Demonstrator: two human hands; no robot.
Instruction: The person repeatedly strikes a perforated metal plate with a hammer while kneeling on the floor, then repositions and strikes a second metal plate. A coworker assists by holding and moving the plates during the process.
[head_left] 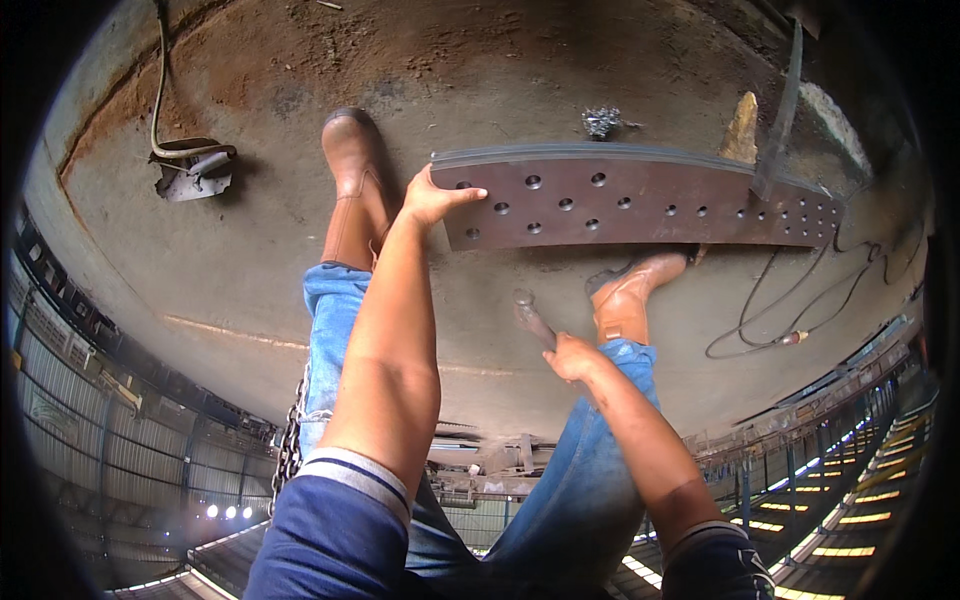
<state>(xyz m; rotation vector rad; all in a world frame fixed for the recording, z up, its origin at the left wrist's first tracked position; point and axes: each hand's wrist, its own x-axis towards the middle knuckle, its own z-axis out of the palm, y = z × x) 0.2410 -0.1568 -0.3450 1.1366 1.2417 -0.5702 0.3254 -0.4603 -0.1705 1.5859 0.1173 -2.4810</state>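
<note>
A long dark steel plate (pixel 620 225) with rows of drilled holes stretches across the floor in front of me, with layered edges along its far side. My left hand (pixel 432 197) grips its left end, the thumb on the face near a hole and the other fingers over the far edge. In my right hand (pixel 577 357) is a hammer (pixel 532 317), held by its handle between my legs. The hammer's head points forward and does not touch the plate.
A small pile of shiny metal pieces (pixel 602 122) lies beyond the plate. An upright metal bar (pixel 785 120) and a yellowish piece (pixel 741 128) stand behind its right part. A cable (pixel 745 330) loops at right. A hose with a metal piece (pixel 195 178) lies far left. My boots (pixel 352 160) flank the work; a chain (pixel 288 440) hangs at left.
</note>
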